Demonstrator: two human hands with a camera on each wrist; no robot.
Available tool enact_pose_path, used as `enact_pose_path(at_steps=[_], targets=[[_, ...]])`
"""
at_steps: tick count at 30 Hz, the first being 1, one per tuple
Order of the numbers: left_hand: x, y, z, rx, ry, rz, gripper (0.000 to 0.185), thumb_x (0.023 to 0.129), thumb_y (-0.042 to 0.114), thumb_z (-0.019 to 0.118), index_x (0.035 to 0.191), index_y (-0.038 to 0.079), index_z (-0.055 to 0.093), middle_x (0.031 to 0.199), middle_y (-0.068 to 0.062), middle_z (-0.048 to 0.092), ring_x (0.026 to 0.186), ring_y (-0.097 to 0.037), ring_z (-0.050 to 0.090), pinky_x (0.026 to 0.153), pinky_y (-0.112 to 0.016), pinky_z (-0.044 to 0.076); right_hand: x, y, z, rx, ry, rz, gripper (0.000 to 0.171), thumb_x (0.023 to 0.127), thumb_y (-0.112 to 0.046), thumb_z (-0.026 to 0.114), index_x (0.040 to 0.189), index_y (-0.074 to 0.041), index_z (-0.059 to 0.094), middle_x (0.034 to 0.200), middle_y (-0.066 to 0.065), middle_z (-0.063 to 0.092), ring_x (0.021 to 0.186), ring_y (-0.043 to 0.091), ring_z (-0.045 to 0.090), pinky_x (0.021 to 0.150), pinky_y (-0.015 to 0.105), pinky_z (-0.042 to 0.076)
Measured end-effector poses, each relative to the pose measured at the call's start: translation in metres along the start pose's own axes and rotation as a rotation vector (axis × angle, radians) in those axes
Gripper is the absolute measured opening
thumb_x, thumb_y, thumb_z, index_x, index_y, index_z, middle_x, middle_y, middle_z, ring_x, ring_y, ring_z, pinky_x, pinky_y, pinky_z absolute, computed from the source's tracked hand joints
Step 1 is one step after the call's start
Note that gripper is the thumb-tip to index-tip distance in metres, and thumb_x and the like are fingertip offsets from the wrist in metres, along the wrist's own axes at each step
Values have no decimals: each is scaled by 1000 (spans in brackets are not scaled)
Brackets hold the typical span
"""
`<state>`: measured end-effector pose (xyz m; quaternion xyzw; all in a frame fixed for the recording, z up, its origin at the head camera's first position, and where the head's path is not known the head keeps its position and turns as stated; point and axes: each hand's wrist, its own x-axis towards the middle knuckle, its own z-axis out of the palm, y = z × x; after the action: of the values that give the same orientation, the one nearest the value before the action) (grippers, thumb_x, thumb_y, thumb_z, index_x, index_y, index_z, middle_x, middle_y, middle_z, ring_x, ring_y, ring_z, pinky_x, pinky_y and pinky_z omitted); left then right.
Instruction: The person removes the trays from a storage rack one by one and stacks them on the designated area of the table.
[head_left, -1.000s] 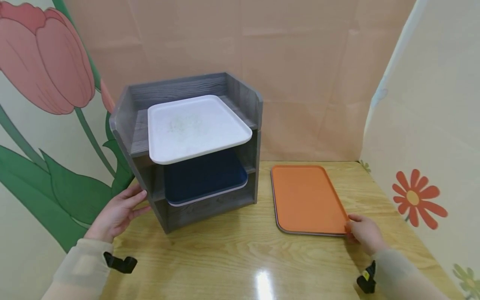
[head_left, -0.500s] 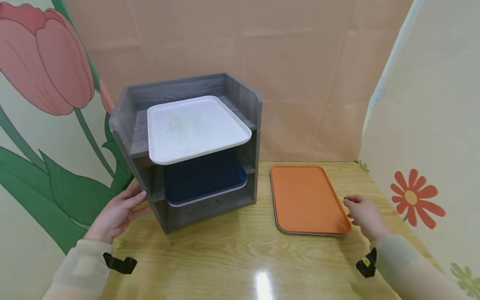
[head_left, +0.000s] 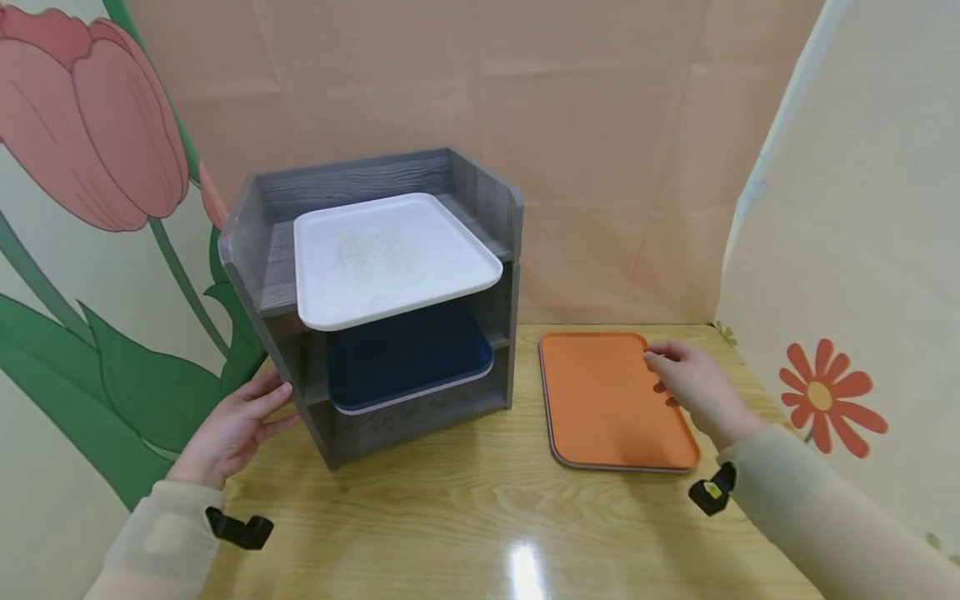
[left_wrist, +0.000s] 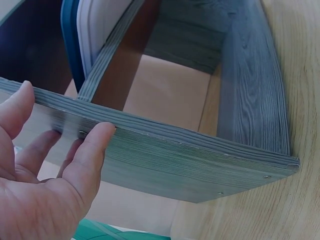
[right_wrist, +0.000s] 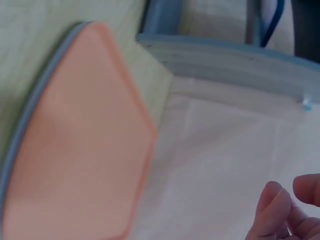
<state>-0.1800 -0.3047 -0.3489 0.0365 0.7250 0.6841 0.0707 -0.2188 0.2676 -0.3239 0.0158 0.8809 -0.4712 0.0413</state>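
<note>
A grey wood-grain shelf unit (head_left: 420, 425) stands on the table, angled slightly. My left hand (head_left: 238, 425) rests at its left side panel (left_wrist: 165, 155), fingertips against the outer face and thumb at the front edge. On the top shelf a white tray (head_left: 397, 258) sticks out past the front. Below it a dark blue tray (head_left: 408, 358) lies on a pale tray (head_left: 420, 392). To the right, an orange tray (head_left: 607, 400) tops a stack on the table. My right hand (head_left: 693, 387) hovers over that tray's far right part, fingers loosely bent and holding nothing.
The wooden table (head_left: 450, 517) runs up to a peach paper backdrop (head_left: 615, 167). A wall with a tulip picture (head_left: 97, 125) closes off the left side, and one with a red flower (head_left: 825, 396) the right.
My right hand has left the near right corner of the orange tray, lifting and moving away and to the left over the tray. My left hand stays at the shelf unit.
</note>
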Motion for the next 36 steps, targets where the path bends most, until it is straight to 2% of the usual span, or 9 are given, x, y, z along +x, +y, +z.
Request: enact_pose_path(at_steps=[5, 11, 20, 31, 36], targets=[[0, 0, 0, 7, 2, -4, 75, 101, 31, 50, 154, 4, 4, 159, -20, 2, 112, 0, 47, 93, -28, 50, 0, -28, 0, -3, 12, -60, 60, 101, -46, 42, 139, 0, 41, 125, 21, 50, 87, 26, 55, 67, 33, 51], [1, 0, 0, 4, 5, -8, 76, 101, 31, 51, 154, 4, 4, 159, -20, 2, 110, 2, 49, 92, -28, 50, 0, -55, -2, 5, 32, -125, 57, 100, -45, 46, 135, -1, 46, 119, 21, 55, 83, 25, 58, 66, 33, 52], [1, -1, -2, 4, 5, -12, 76, 101, 31, 51, 154, 4, 4, 159, -20, 3, 115, -3, 45, 97, -34, 48, 2, -97, 0, 11, 27, -156, 55, 100, -44, 48, 135, -2, 46, 118, 21, 58, 77, 21, 60, 64, 30, 52], [0, -2, -2, 7, -1, 3, 76, 101, 31, 50, 154, 3, 4, 158, -21, 4, 111, 2, 47, 95, -31, 50, -3, -148, 7, 73, -22, -204, 51, 98, -42, 52, 137, -9, 45, 118, 14, 59, 81, 23, 59, 72, 35, 52], [0, 0, 0, 3, -16, 12, 75, 102, 30, 49, 153, 1, 3, 158, -23, 3, 108, 6, 50, 94, -29, 49, 0, -161, 13, 111, -34, -208, 46, 99, -38, 53, 136, -10, 46, 116, 14, 58, 81, 25, 59, 68, 34, 52]])
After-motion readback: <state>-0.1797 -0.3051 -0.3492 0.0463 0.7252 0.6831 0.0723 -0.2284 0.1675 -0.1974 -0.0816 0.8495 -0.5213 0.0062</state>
